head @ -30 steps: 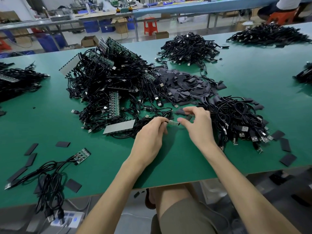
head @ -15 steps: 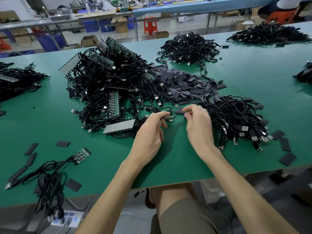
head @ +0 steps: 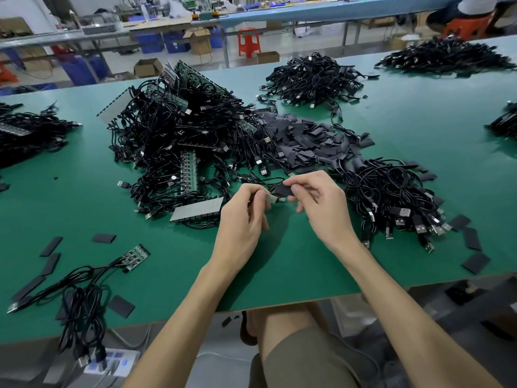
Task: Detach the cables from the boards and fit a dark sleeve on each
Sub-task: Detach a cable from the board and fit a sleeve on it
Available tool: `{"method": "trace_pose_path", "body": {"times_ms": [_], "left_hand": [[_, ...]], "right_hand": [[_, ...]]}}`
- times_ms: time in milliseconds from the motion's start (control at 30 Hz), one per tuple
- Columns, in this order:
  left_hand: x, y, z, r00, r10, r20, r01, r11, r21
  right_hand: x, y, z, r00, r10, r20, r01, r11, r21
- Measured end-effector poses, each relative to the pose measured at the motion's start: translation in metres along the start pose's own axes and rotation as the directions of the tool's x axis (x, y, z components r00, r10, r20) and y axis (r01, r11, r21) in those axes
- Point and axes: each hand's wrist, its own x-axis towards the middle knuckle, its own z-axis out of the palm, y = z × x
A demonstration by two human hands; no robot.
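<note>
Green bench, cable heaps everywhere
My left hand pinches a cable end, right hand pinches a dark sleeve just above the mat; orange stool, blue crates behind.

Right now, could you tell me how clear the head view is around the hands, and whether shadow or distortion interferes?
Head view: the left hand and right hand are sharp, the dark sleeve and cable end between them readable; light is even, soft shadow on the table under the left hand; wide-angle distortion bends the table's edges; the cable pile merges black on black.
</note>
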Motion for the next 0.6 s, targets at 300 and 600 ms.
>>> {"method": "trace_pose_path", "body": {"times_ms": [300, 600], "left_hand": [[0.0000, 0.0014, -0.0027, 0.994, -0.114, 0.002, 0.113, 0.991, -0.075], [0.0001, 0.0071, -0.0075, 0.993, -0.118, 0.013, 0.119, 0.979, -0.164]], "right_hand": [[0.0002, 0.0021, 0.0020, 0.979, 0.078, 0.186, -0.113, 0.977, 0.182], [-0.0009, 0.0040, 0.0054, 0.962, 0.079, 0.260, -0.089, 0.996, 0.026]]}}
